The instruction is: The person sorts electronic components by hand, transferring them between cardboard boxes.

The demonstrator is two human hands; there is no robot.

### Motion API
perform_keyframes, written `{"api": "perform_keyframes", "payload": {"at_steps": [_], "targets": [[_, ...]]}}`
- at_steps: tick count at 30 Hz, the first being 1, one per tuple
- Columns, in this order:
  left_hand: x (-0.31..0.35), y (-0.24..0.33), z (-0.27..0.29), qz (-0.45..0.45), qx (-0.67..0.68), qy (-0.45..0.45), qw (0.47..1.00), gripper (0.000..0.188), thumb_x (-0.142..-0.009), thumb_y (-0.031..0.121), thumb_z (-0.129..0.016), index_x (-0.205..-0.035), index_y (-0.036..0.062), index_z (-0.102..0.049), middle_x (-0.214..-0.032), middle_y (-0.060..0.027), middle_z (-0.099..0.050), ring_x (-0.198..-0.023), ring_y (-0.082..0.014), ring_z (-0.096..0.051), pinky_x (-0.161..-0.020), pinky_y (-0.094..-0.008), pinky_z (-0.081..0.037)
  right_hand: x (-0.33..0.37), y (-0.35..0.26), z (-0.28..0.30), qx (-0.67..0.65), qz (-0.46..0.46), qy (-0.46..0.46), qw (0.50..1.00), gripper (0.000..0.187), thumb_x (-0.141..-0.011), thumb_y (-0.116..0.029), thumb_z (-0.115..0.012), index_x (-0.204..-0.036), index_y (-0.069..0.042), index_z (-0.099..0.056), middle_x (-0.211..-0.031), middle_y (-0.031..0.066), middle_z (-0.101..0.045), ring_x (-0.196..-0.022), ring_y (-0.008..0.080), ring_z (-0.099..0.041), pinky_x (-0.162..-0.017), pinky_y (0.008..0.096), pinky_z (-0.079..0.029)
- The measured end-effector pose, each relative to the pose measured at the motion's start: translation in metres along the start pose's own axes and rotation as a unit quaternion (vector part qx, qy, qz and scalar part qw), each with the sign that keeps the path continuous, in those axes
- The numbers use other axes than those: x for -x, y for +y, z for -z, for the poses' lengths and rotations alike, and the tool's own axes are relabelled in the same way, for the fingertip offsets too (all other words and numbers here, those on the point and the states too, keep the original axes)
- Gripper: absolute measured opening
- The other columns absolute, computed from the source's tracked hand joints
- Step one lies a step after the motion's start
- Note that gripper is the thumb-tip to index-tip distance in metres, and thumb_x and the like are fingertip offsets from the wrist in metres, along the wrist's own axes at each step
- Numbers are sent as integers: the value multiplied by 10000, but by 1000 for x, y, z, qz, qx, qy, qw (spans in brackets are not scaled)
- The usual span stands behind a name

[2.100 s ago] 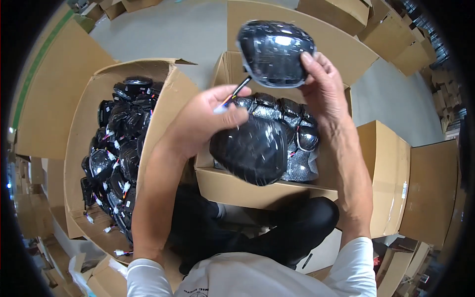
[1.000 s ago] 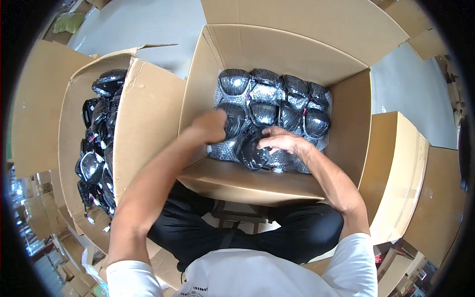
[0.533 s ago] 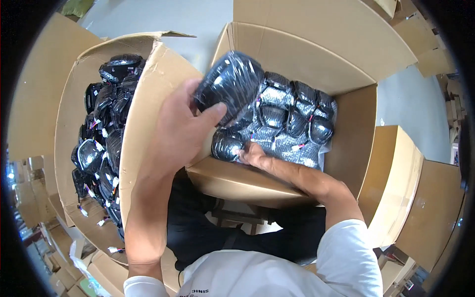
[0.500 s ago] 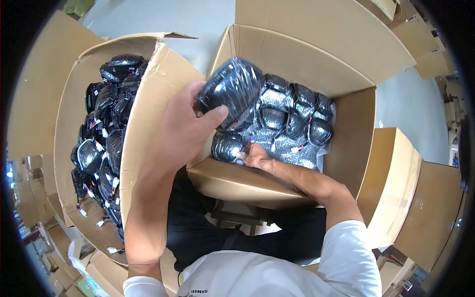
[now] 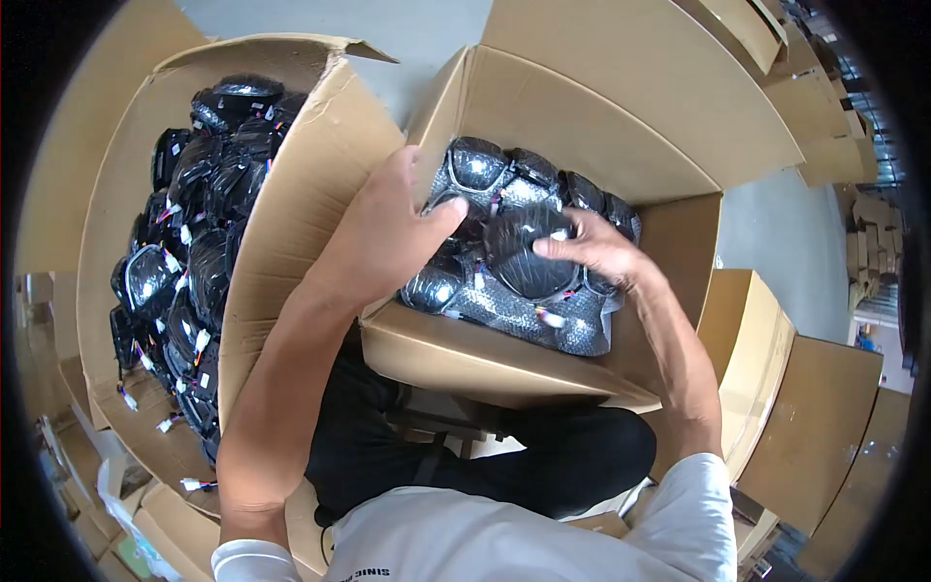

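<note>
A black rounded part in clear film (image 5: 524, 257) sits tilted in my right hand (image 5: 611, 250), thumb on its face and fingers at its far edge. It is slightly blurred, over the bubble wrap (image 5: 572, 330) in the right-hand carton (image 5: 485, 354). My left hand (image 5: 393, 218) is open and holds nothing, thumb and fingers apart, at that carton's left wall. Beneath and around the hands, several similar black wrapped parts (image 5: 477, 163) lie in rows on the bubble wrap. Some show thin coloured wires with white connectors (image 5: 549, 317).
A tall carton (image 5: 281, 194) on the left holds a heap of black wrapped parts (image 5: 199, 252) with dangling connectors. Its wall stands between the two loads. More cardboard boxes (image 5: 815, 417) stand at the right. The right-hand carton's far flap (image 5: 640, 78) is folded outward.
The black part that my left hand held up is no longer in it. My right hand has moved from the carton's near left to its middle and now grips a black part.
</note>
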State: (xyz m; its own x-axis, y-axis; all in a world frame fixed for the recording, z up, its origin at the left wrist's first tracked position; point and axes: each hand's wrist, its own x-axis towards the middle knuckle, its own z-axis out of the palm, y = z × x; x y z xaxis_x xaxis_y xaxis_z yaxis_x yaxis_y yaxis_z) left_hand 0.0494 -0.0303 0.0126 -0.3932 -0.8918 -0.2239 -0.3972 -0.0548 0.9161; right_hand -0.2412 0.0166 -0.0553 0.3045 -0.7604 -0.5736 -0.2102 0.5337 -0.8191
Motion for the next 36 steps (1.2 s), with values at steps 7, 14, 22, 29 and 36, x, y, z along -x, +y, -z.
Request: {"api": "perform_keyframes", "payload": {"at_steps": [7, 14, 22, 29, 36], "targets": [[-2, 6, -6, -40, -19, -30, 999, 673, -943, 231, -676, -1455, -70, -359, -1357, -290, -498, -1166, -324, -593, -942, -400, -516, -42, 210, -60, -345, -140, 69, 926, 618, -861, -319, -795, -1360, -87, -513, -1242, 63, -655, -1121, 216, -626, -950, 415, -522], [5, -4, -10, -132, -161, 32, 977, 505, -925, 213, -665, -1309, -58, -483, -1196, -276, -591, -1097, -343, -608, -958, -434, -485, -37, 215, -52, -206, -238, 95, 944, 460, -883, -423, -752, -1094, -35, -622, -871, 69, -662, -739, 200, -663, -824, 390, -590], [28, 3, 6, -90, -135, 91, 983, 462, -893, 151, -647, -1258, -58, -455, -1211, -261, -516, -1111, -417, -564, -977, -486, -466, -54, 218, -65, -66, -229, 63, 969, 438, -960, -342, -673, -1229, -28, -530, -1300, 185, -572, -1142, 301, -616, -952, 431, -546], [117, -13, 126, -284, -227, 192, 911, 137, -877, 160, -642, -905, 39, -700, -852, -153, -656, -872, -326, -657, -754, -429, -530, -28, 214, 0, 99, -134, 3, 986, 302, -947, -317, -703, -960, -19, -655, -776, 4, -616, -634, 89, -526, -564, 250, -440], [221, -217, 366, 240, -454, 433, 740, 553, -803, 343, -761, -1218, 29, -571, -1271, -259, -533, -1171, -434, -538, -966, -525, -464, 43, 176, 39, 101, -1, 138, 985, 425, -960, -356, -665, -1031, 63, -642, -803, 91, -663, -682, 164, -645, -622, 318, -558]]}}
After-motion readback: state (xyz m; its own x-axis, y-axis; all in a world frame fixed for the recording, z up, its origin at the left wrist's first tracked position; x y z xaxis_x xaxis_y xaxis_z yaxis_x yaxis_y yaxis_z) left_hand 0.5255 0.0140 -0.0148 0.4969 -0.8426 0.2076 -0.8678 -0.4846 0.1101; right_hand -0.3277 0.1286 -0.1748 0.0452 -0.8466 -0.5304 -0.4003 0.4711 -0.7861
